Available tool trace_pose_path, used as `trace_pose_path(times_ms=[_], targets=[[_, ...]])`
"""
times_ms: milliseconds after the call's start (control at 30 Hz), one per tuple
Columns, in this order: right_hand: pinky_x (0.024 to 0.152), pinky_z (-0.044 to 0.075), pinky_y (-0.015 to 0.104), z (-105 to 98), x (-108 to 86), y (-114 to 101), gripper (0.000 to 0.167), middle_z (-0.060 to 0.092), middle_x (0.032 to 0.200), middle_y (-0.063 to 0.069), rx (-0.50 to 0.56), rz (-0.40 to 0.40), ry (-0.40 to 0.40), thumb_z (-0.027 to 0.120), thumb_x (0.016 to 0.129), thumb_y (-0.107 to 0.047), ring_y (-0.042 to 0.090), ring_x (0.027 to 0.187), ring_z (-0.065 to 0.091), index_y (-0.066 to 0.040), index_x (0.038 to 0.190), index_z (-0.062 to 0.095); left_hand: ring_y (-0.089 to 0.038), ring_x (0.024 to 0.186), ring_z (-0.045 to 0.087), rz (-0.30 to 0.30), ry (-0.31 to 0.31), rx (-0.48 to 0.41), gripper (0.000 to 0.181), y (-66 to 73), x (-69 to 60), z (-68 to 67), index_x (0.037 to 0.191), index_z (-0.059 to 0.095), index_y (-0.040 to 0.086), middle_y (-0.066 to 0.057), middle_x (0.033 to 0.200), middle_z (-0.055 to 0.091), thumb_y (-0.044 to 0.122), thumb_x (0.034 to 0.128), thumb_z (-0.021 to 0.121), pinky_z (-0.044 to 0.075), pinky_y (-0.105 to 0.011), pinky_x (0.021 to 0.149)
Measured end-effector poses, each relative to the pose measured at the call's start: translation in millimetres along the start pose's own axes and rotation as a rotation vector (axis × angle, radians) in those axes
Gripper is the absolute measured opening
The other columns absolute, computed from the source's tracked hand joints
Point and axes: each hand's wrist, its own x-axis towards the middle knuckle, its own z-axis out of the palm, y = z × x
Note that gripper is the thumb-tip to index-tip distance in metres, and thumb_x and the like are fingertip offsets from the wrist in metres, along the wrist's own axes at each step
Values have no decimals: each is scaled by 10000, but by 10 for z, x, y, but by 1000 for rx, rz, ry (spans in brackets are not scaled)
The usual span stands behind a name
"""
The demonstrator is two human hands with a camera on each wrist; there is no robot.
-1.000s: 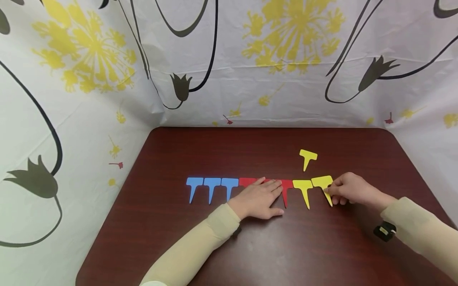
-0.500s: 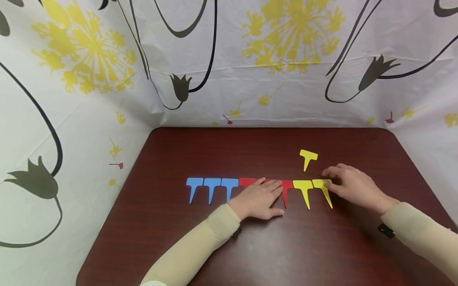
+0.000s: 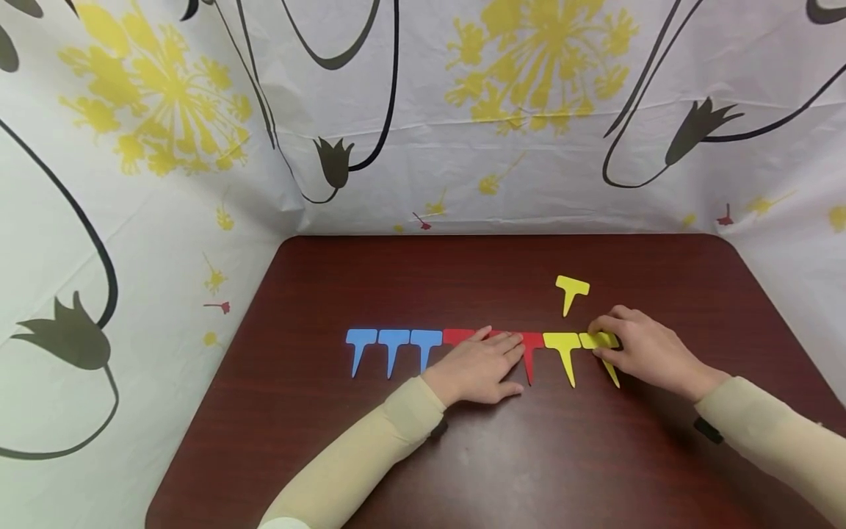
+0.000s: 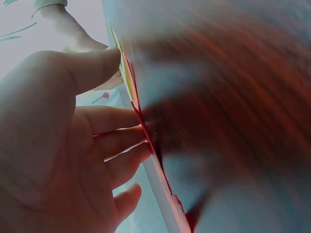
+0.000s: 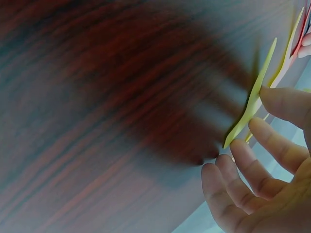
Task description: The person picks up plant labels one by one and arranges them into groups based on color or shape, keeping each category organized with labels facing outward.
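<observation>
T-shaped plant labels lie in a row on the dark wood table. From left to right come three blue labels, the red labels and two yellow labels. My left hand rests flat on the red ones, fingers spread, partly covering them. At the row's right end, my right hand pinches the head of the last yellow label, index finger at its top edge and thumb below. This label's head meets the neighbouring yellow label. In the right wrist view the pinched label touches the thumb and fingertips.
A loose yellow label lies tilted behind the row, near my right hand. A patterned white cloth surrounds the table's back and sides. A small black object shows under the right wrist.
My right hand has moved from the last yellow label's stem up to its head. That label has straightened into line with the row. My left hand stays in place.
</observation>
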Motion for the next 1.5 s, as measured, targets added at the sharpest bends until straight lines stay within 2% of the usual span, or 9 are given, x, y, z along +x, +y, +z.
trace_pose_path(times_ms=[700, 867, 1033, 1167, 1333, 1500], targets=[[505, 404, 282, 17, 52, -11, 246, 582, 916, -11, -10, 10, 26, 853, 806, -228, 129, 690, 479, -192, 1022, 743, -136, 1503, 233, 1, 26, 13, 709, -35, 2, 46, 1590, 326, 195, 23, 1650, 254, 581, 1010, 460, 82, -424, 1228], [522, 419, 292, -5, 72, -17, 236, 595, 932, -24, 10, 36, 9, 849, 820, -268, 127, 716, 509, -209, 1022, 743, -144, 1508, 221, 5, 35, 18, 716, -19, -9, 40, 1592, 325, 192, 19, 1651, 254, 580, 1007, 467, 81, -432, 1228], [536, 438, 313, -131, 203, -16, 148, 629, 923, -24, 67, 89, -6, 772, 897, -296, 134, 733, 559, -180, 985, 744, -165, 1515, 205, 7, 78, 32, 739, -16, -25, -19, 1596, 313, 189, 8, 1656, 244, 587, 996, 479, 85, -437, 1228], [476, 407, 321, -203, 346, -25, 141, 616, 744, -24, 127, 152, -37, 712, 940, -276, 158, 574, 511, -139, 918, 741, -188, 1515, 206, -22, 98, 24, 745, -34, -69, -81, 1601, 302, 208, -4, 1654, 248, 591, 991, 489, 86, -435, 1228], [438, 348, 308, -149, 493, -36, 247, 495, 559, -39, 173, 253, -118, 698, 939, -342, 159, 501, 443, -139, 804, 738, -213, 1511, 221, -56, 99, -20, 741, -67, -163, -72, 1604, 295, 225, -20, 1649, 261, 602, 992, 474, 102, -437, 1226], [412, 197, 271, -43, 657, -58, 491, 324, 505, -56, 141, 342, -155, 683, 921, -469, 124, 461, 287, -175, 549, 556, -228, 1504, 246, -105, 105, -87, 741, -111, -269, -15, 1598, 313, 212, -31, 1642, 280, 616, 994, 456, 131, -447, 1222]])
